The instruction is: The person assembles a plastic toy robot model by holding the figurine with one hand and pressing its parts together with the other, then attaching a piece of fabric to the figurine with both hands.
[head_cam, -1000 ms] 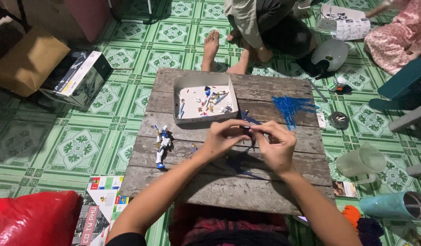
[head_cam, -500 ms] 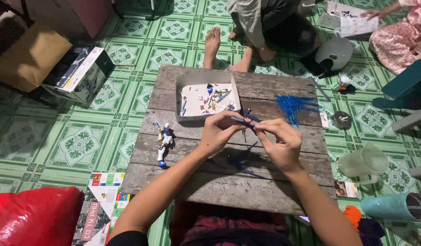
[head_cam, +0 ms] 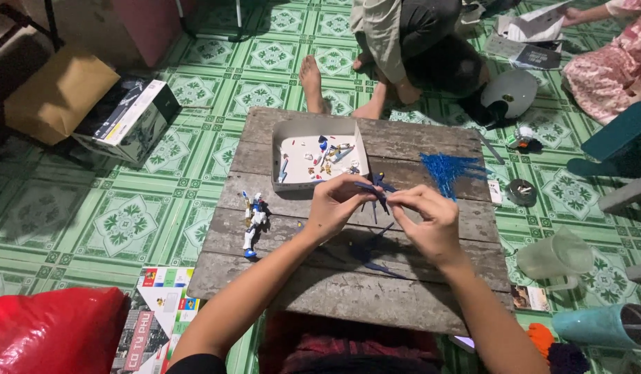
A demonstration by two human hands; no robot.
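a small white and blue model figure (head_cam: 253, 223) lies near the left edge of the low wooden table (head_cam: 348, 294), close enough that a brush of the left forearm could be judged likely to knock it onto the tiled floor. further right, an open white box (head_cam: 286, 138) of tiny loose parts sits just behind the hands; a bump could scatter pieces that would be hard to find on the patterned tiles.

a thin dark blue plastic piece (head_cam: 376, 187) is pinched by the left hand (head_cam: 338, 208), closed around one end, and by the fingertips of the right hand (head_cam: 428, 221), closed on the other. the piece is held just above the table's middle. it looks slender, so too much twist or squeeze could be expected to snap or bend it, or let it spring away.

the exact join being worked is hidden by the fingers, and its shape cannot be made out. more dark blue parts (head_cam: 379, 260) lie in shadow under the hands. a blue frame of parts (head_cam: 449, 170) lies to the right. the seated person (head_cam: 410, 41) beyond the table is cut off at the top edge.
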